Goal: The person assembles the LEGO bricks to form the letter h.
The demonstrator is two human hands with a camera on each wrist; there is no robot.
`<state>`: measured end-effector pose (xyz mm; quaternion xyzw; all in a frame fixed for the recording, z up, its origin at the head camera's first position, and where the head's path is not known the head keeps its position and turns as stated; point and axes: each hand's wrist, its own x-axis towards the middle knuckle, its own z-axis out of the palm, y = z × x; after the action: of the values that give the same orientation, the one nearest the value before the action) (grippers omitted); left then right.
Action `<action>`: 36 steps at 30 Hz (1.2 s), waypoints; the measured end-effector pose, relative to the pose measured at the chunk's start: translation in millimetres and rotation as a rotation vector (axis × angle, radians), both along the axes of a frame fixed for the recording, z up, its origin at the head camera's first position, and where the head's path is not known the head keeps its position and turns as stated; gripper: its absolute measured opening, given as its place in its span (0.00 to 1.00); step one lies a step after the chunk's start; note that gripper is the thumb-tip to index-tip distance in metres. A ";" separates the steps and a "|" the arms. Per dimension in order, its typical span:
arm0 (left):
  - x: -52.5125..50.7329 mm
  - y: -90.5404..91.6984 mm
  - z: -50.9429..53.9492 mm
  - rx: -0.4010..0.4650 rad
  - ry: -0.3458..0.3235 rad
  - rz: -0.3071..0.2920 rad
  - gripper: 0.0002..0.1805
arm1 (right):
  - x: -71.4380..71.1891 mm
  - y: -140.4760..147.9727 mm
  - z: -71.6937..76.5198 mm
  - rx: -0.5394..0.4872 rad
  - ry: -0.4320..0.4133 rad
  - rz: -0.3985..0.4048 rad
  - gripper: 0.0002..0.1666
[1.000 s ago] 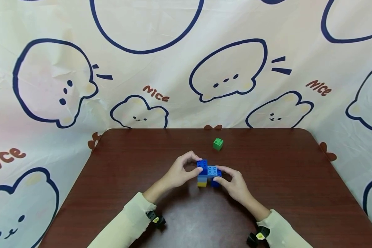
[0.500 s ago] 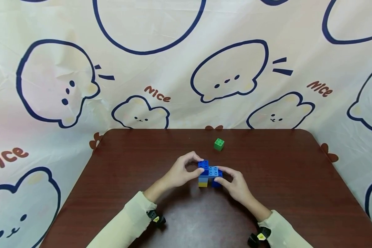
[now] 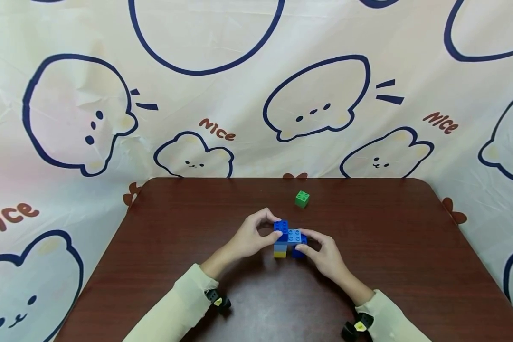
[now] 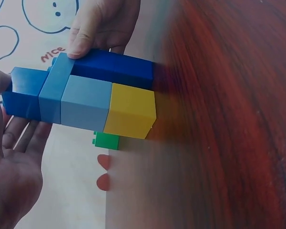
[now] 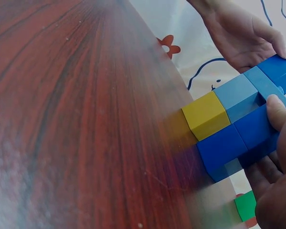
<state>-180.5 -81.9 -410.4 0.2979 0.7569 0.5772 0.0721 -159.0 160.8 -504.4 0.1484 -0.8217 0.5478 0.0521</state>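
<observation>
A small structure of building bricks stands upright on the table in front of me. Its left column has a yellow brick (image 4: 131,109) below a light blue brick (image 4: 86,102). Dark blue bricks (image 5: 238,140) form the right column, and a medium blue brick (image 3: 294,235) bridges both columns. On the bridge's left end sits a dark blue top brick (image 3: 281,229), which my left hand (image 3: 249,239) pinches between thumb and fingers. My right hand (image 3: 327,258) grips the right column near its upper part, thumb in front and fingers behind.
A loose green brick (image 3: 301,199) lies beyond the structure, toward the far edge of the brown table (image 3: 188,209). Behind the table hangs a pale cloth (image 3: 248,156) with cartoon drawings. A small dark device is strapped to each wrist.
The left wrist has shifted slightly to the right, and the view has moved a little. Both hands keep their holds on the structure, and the right hand stays still.
</observation>
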 end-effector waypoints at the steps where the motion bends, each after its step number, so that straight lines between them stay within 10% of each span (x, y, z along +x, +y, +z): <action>1: 0.0 -0.2 -0.1 0.002 -0.001 -0.001 0.12 | -0.1 -0.2 0.0 -0.001 0.000 0.000 0.24; 36: 3.6 2.7 -24.8 0.085 0.034 0.071 0.16 | 0.3 -0.2 -0.3 -0.037 -0.006 0.017 0.23</action>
<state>-176.9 -79.2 -435.2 0.2834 0.7429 0.6059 0.0260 -158.7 160.6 -504.7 0.1529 -0.8102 0.5638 0.0475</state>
